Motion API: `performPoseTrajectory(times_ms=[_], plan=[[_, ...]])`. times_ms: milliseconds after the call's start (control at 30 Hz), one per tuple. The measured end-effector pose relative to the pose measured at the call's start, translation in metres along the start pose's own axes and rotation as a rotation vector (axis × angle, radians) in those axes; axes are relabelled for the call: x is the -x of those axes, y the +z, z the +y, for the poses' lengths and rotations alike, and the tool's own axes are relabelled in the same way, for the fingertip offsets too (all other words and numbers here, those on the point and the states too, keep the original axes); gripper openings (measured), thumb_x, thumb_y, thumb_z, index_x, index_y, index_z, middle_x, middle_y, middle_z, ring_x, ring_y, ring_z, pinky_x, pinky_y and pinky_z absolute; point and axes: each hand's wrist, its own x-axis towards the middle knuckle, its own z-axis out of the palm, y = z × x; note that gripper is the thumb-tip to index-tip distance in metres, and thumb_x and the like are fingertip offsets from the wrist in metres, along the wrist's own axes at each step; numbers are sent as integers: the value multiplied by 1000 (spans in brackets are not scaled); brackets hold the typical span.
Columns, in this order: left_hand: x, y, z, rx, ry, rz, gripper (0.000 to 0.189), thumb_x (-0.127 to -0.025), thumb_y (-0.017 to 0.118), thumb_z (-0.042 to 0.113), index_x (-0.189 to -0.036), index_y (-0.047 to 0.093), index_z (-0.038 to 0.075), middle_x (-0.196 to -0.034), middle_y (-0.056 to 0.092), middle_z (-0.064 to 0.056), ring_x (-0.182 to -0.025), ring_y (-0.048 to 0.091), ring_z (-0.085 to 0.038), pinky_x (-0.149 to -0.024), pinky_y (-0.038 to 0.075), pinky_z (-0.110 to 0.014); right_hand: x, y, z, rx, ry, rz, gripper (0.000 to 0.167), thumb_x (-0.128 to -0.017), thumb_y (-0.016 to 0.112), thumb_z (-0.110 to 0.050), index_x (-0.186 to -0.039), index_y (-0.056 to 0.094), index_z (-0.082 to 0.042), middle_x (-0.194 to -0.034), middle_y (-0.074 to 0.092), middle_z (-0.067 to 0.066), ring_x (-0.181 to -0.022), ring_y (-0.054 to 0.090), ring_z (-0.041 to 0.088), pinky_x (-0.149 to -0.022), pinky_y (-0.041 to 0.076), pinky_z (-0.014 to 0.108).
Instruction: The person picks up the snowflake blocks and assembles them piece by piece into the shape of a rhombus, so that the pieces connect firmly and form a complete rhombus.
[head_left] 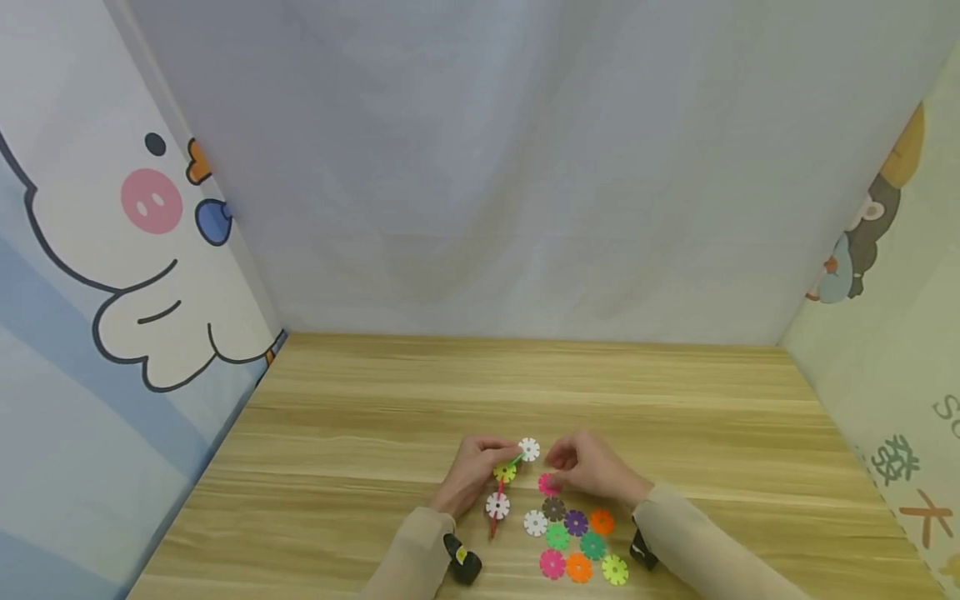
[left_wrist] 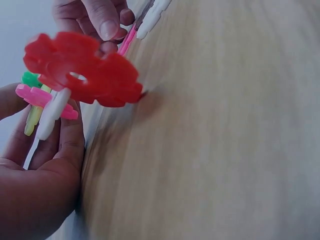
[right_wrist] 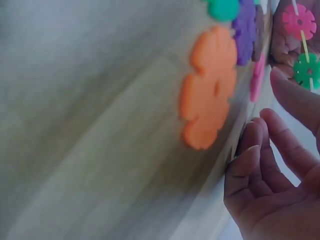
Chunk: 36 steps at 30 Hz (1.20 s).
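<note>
My left hand [head_left: 472, 471] holds a chain of slotted plastic snowflake discs above the table. A white disc [head_left: 528, 450] tops the chain, with a yellow disc [head_left: 505, 472] and another white disc [head_left: 497, 505] below. Between them, green and pink discs show edge-on. A red disc [left_wrist: 107, 75] forms the end nearest me, large in the left wrist view. My right hand [head_left: 592, 468] is over the table beside a flat pink disc [head_left: 547, 484]. In the right wrist view, its thumb and fingers [right_wrist: 287, 145] stand apart, with nothing gripped between them.
Several loose discs lie in a cluster in front of my right hand, among them a brown disc [head_left: 553, 509], a purple disc [head_left: 576, 523] and an orange disc [head_left: 602, 522]. The wooden table [head_left: 375, 400] meets a pale curtain [head_left: 480, 208] behind and printed panels at both sides.
</note>
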Motion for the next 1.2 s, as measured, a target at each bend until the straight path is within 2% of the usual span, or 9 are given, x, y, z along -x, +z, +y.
performPoseTrajectory(times_ms=[200,467,667,733,800,1000,1200], plan=[[1,0,2,11,-4,14,19,-81,75,16,-90,73,0,-89,68,-6,-84,56,-17,-73,44,-29,-1,3,-1,52,-1,-12,27,-74,83,-26,-89,70,-8,-80,63,-4,-70,56,13,-65,49,30],[4,2,5,18,1,16,20,-82,74,13,-93,72,-4,-91,68,-6,-84,56,-16,-74,43,-30,1,3,-3,66,7,-15,18,-75,82,-19,-83,68,-11,-73,61,-6,-66,56,12,-62,49,28],[19,4,27,-3,11,24,19,-83,71,8,-94,70,-7,-94,68,-10,-85,56,-16,-78,44,-32,0,4,-2,61,-12,-27,13,-78,79,-14,-82,67,-10,-73,61,-6,-67,56,12,-62,49,27],[22,5,30,-1,15,22,19,-83,70,7,-94,70,-8,-94,68,-11,-85,56,-16,-78,44,-32,0,4,-1,63,-8,-25,12,-79,78,-12,-83,66,-10,-74,61,-6,-67,56,12,-62,49,27],[20,5,27,4,18,21,19,-83,70,7,-94,70,-8,-93,68,-11,-85,57,-17,-78,45,-31,0,4,-2,64,-3,-19,11,-80,77,-11,-83,66,-10,-74,61,-6,-67,56,12,-62,49,27],[5,2,5,29,9,21,20,-82,73,12,-93,72,-4,-92,68,-6,-85,57,-16,-76,45,-30,0,5,-2,39,16,11,12,-79,78,-10,-82,66,-9,-73,61,-5,-67,57,12,-62,50,26],[1,2,0,22,19,27,19,-80,75,12,-91,72,-3,-91,68,-7,-84,58,-17,-75,46,-30,0,3,0,15,19,51,14,-78,77,-6,-86,66,-6,-77,63,-3,-70,60,12,-64,51,25]])
